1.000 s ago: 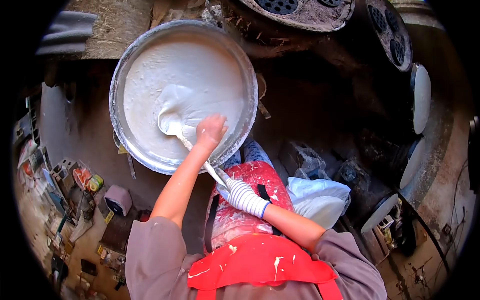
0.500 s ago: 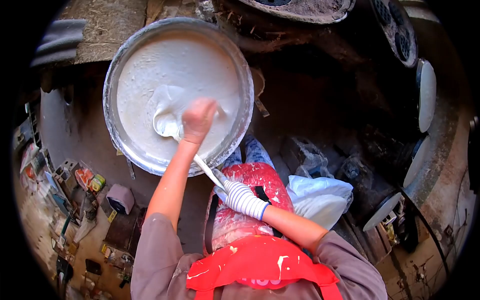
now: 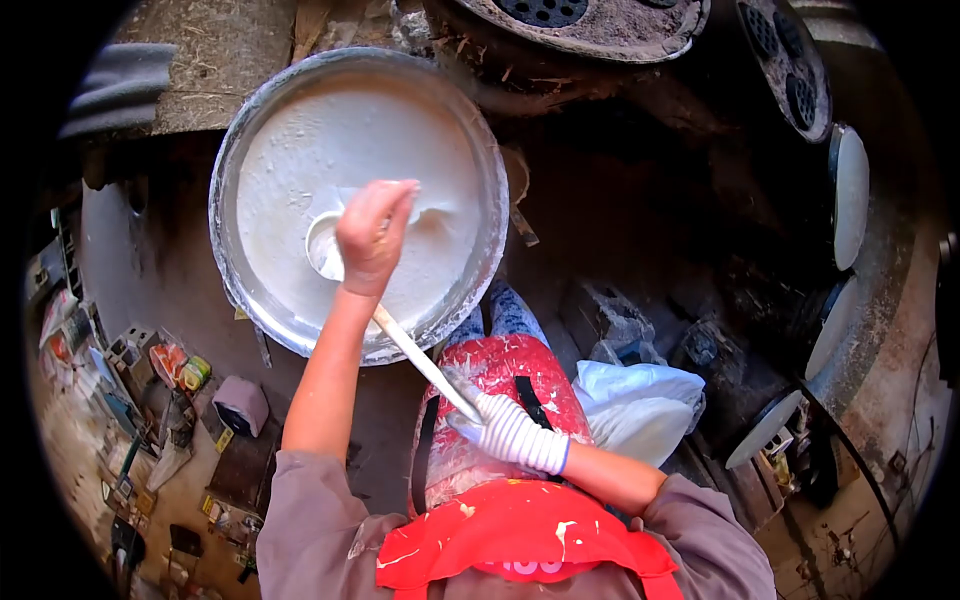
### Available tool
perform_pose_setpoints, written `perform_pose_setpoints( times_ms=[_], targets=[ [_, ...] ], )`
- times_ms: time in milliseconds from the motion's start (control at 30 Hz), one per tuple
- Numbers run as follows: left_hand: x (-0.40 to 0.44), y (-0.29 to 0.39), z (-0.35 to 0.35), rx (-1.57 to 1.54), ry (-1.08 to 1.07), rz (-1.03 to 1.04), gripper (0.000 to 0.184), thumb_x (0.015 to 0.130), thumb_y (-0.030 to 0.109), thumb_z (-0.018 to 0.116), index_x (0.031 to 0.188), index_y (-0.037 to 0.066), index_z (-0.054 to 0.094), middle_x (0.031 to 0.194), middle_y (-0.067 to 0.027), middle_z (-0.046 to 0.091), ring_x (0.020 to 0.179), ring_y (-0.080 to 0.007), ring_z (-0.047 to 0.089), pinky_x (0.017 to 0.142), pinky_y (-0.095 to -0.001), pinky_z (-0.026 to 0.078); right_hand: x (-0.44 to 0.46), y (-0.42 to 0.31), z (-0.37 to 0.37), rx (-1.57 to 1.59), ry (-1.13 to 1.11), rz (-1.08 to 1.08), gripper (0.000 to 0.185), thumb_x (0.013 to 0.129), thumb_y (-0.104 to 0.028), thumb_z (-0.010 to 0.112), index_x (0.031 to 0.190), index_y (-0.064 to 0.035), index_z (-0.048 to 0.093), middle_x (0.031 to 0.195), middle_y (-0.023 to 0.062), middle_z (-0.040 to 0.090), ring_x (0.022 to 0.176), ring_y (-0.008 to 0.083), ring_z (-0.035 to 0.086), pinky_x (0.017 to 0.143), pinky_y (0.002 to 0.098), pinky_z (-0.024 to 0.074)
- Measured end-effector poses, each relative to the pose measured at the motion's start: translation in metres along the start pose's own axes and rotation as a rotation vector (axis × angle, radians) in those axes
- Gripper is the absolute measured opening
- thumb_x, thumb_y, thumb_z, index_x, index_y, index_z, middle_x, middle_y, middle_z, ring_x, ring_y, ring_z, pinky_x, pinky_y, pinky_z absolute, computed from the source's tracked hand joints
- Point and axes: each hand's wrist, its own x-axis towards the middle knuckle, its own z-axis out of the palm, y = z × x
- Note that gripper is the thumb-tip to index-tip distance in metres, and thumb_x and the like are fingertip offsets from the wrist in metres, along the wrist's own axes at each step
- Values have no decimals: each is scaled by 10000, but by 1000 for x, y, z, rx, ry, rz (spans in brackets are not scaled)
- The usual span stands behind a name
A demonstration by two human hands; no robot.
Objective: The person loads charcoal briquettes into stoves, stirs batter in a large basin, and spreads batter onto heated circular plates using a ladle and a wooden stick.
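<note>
A large round metal basin [image 3: 496, 200] holds thick, off-white batter [image 3: 400, 120]. My right hand [image 3: 512, 432], in a striped white glove, is wrapped round the handle of a ladle [image 3: 415, 352]. The handle slants up and left over the rim, and the ladle's round bowl sits in the batter, partly covered by my left hand. My bare left hand [image 3: 372, 235] is above the basin beside the ladle's bowl. Its fingers are bent and pressed together; whether anything is between them is hidden.
White plastic bags [image 3: 640, 390] lie right of my red, splattered apron [image 3: 480, 520]. Round stoves with holed briquettes [image 3: 540, 10] stand at the top right. Round pale lids [image 3: 850, 195] line the right side. A pink speaker-like box [image 3: 240, 405] and clutter are on the left.
My left hand has moved slightly left and up, its fingers now clearer. My right hand has drawn back toward my body and right, with the ladle handle. The batter inside the basin has shifted.
</note>
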Motion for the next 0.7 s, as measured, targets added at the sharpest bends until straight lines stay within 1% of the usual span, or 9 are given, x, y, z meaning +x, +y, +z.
perform_pose_setpoints(
  times_ms=[200, 267, 333, 367, 433, 533, 600, 633, 700],
  targets=[
    [20, 40, -65, -84, 385, -98, 144, 785, -70, 542, 908, -35, 608, 799, -89, 604, 736, -158, 565, 657, -244, 463, -18, -35, -30, 63, 4, 2, 627, 846, -207, 518, 1379, -115, 202, 630, 182, 550, 508, 301, 553, 534, 358, 437],
    [12, 43, -65, -273, 455, -304, 156, 810, -57, 517, 944, -44, 596, 777, -64, 578, 728, -131, 549, 667, -236, 459, -15, -50, -38, 83, -84, 137, 604, 850, -186, 523, 1371, -95, 231, 797, 177, 606, 641, 228, 613, 613, 308, 462],
    [-7, 36, -61, -307, 446, -335, 179, 862, -12, 484, 1005, -42, 586, 821, -39, 572, 722, -89, 519, 659, -204, 434, -18, -36, -27, 321, 130, -29, 583, 849, -137, 530, 1362, -79, 258, 1041, 168, 584, 851, 152, 598, 736, 269, 460],
    [-17, 37, -60, -363, 443, -471, 176, 866, 7, 488, 1005, -34, 588, 800, -29, 567, 707, -80, 509, 644, -199, 422, -21, -48, -34, 469, 143, 98, 561, 851, -106, 527, 1350, -46, 276, 1190, 133, 508, 974, 106, 516, 821, 242, 420],
    [-45, 33, -49, -466, 427, -690, 166, 865, 29, 503, 993, -23, 596, 783, -18, 563, 681, -70, 498, 611, -193, 410, -2, -32, -36, 312, 311, 80, 549, 842, -89, 506, 1331, 10, 277, 1173, 143, 510, 1047, 148, 486, 863, 253, 403],
    [-89, 27, -25, -573, 410, -875, 158, 856, 52, 528, 983, -5, 602, 783, -6, 564, 671, -62, 496, 595, -187, 402, 91, 21, -41, 144, 377, -41, 502, 823, -129, 495, 1286, -2, 347, 1115, 244, 524, 937, 293, 547, 847, 318, 424],
    [-99, 25, -16, -633, 395, -974, 159, 852, 74, 542, 983, 8, 603, 780, 5, 564, 671, -54, 494, 596, -183, 395, 137, -35, -56, 73, 131, 198, 529, 813, -146, 515, 1293, -40, 320, 771, 205, 586, 575, 264, 560, 556, 371, 468],
    [-99, 23, -14, -692, 490, -1127, 168, 851, 94, 543, 997, 29, 592, 782, 14, 555, 677, -52, 487, 594, -187, 387, 153, -53, -59, 101, 27, 206, 465, 810, -161, 519, 1217, -13, 350, 622, 144, 537, 426, 223, 491, 418, 367, 412],
    [-107, 22, -18, -855, 658, -1338, 187, 836, 157, 561, 1001, 73, 587, 785, 39, 551, 693, -50, 488, 619, -188, 373, 152, -63, -65, -36, -108, 175, 351, 807, -164, 498, 1098, 1, 394, 573, 118, 507, 397, 208, 457, 392, 357, 389]
  ],
)
